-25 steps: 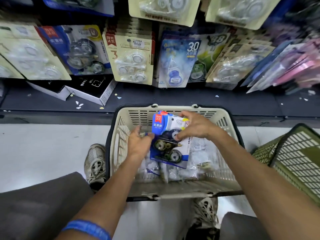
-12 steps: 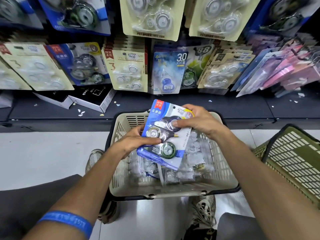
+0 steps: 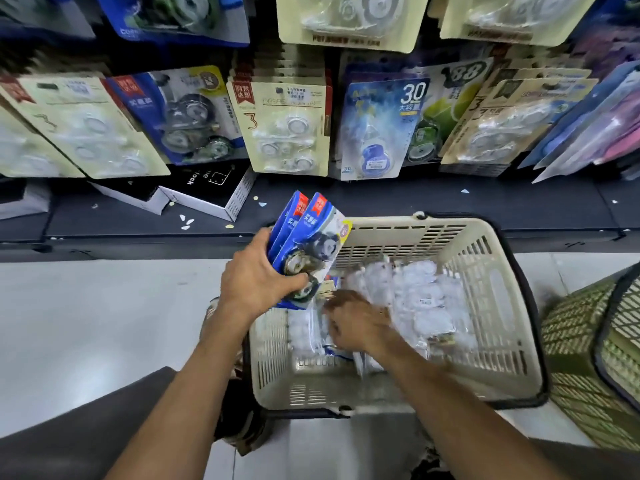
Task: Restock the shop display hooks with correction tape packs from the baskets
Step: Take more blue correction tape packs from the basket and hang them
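1. The left hand is gripping two blue correction tape packs, thumb curled over the blister front and fingers behind, holding them tilted upright just above the near-left corner of the cream basket.
2. The right hand is reaching down among the clear-wrapped packs lying in the basket, just below and right of the left hand; it is blurred, so I cannot tell whether its fingers are closing on anything.
3. The packs are looking light, with stiff card backs and glossy plastic bubbles that are likely slippery.
4. Pinching the card edge low down is probably safest, leaving the top free for the hook.
5. The matching blue display packs are hanging above and left of the hands.
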### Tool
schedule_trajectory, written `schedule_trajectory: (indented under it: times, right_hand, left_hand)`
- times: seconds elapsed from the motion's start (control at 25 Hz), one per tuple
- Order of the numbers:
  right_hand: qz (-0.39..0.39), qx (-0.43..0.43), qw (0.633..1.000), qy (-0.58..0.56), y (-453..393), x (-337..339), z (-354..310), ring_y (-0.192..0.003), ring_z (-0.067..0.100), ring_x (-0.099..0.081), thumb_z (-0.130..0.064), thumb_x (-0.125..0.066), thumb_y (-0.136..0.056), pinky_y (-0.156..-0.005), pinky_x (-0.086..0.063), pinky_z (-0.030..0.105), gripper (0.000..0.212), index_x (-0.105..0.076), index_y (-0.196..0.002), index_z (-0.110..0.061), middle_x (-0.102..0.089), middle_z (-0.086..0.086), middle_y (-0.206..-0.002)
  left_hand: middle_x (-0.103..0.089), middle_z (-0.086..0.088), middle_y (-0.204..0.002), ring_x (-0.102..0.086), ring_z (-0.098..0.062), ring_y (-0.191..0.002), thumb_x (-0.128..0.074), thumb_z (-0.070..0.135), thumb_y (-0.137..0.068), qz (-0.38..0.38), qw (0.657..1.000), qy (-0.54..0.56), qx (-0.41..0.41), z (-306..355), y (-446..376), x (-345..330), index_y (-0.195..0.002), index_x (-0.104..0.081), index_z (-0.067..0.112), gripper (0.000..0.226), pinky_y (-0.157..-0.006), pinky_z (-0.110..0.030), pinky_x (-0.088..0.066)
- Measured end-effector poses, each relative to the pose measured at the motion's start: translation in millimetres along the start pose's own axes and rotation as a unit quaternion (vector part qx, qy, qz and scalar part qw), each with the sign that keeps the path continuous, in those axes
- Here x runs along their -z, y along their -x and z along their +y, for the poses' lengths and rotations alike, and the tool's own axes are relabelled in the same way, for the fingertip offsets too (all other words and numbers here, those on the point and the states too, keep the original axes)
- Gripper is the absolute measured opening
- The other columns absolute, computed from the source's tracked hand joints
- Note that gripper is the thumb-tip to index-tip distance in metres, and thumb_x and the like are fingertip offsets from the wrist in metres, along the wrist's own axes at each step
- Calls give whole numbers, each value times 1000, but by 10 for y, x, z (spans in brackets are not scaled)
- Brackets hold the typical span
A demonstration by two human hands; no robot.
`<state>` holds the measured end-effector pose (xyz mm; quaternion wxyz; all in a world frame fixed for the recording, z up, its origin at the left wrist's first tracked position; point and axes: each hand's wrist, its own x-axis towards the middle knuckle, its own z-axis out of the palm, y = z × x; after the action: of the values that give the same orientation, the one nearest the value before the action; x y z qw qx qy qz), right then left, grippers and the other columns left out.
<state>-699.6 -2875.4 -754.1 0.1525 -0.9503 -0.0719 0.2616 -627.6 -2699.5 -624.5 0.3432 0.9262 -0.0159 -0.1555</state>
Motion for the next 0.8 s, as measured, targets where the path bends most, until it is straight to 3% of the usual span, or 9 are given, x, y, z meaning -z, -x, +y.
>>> schedule_trajectory:
  times: [0.08, 0.2, 0.24, 0.36, 0.44, 0.64, 0.8]
  right_hand:
    - [-67, -21, 990, 126, -73, -95, -68, -136, 31, -44, -16, -61, -89, -118, -30, 47, 37, -63, -124, -5, -64, 13, -130]
    - [-109, -102, 966, 213, -186, -102, -29, -126, 24, -54, -14, -63, -92, -121, -18, 45, 24, -69, -115, -13, -68, 6, -126]
    - [-114, -77, 958, 253, -266, -71, -10, -121, 23, -59, -14, -62, -93, -120, -21, 44, 21, -70, -112, -15, -71, 3, -120]
    - [-94, -86, 967, 220, -629, -46, 77, -116, 24, -64, -14, -57, -96, -105, -44, 35, 27, -67, -120, -12, -70, 8, -122]
    - [-83, -93, 976, 180, -898, -137, 232, -124, 25, -60, -19, -56, -97, -105, -46, 36, 37, -60, -133, -12, -65, 10, -132]
    - [-88, -136, 976, 145, -1190, -214, 341, -146, 31, -36, -36, -43, -99, -120, -24, 52, 55, -38, -152, -20, -43, 8, -155]
    - [-90, -160, 972, 146, -1076, -127, 228, -151, 32, -23, -45, -42, -99, -123, -9, 55, 65, -27, -157, -23, -32, 7, -162]
  left_hand:
    - [-72, 2, -103, -65, -27, -91, -87, 47, -67, 4, 996, -86, 5, -44, -2, -29, -126, -50, 26, 73, -81, -36, -52]
    - [-72, -4, -104, -67, -31, -92, -85, 52, -68, -3, 995, -96, 18, -118, -12, -76, -124, -49, 20, 75, -80, -39, -55]
    - [-72, -4, -103, -68, -31, -91, -85, 52, -67, -7, 996, -89, 17, -148, -16, -81, -123, -49, 21, 73, -81, -39, -56]
    - [-74, -2, -101, -69, -28, -88, -86, 52, -66, -8, 999, -47, 10, -213, -8, -91, -117, -49, 23, 70, -81, -42, -59]
    - [-74, 1, -100, -70, -26, -87, -85, 53, -66, -2, 1000, -31, 7, -250, -7, -89, -117, -50, 25, 69, -80, -42, -60]
    - [-73, 3, -99, -70, -26, -88, -84, 55, -68, -8, 999, -51, -2, -284, -74, -82, -117, -49, 25, 67, -83, -41, -59]
    - [-73, 4, -96, -71, -24, -85, -84, 54, -68, -16, 999, -47, -9, -304, -67, -86, -116, -49, 26, 66, -80, -41, -60]
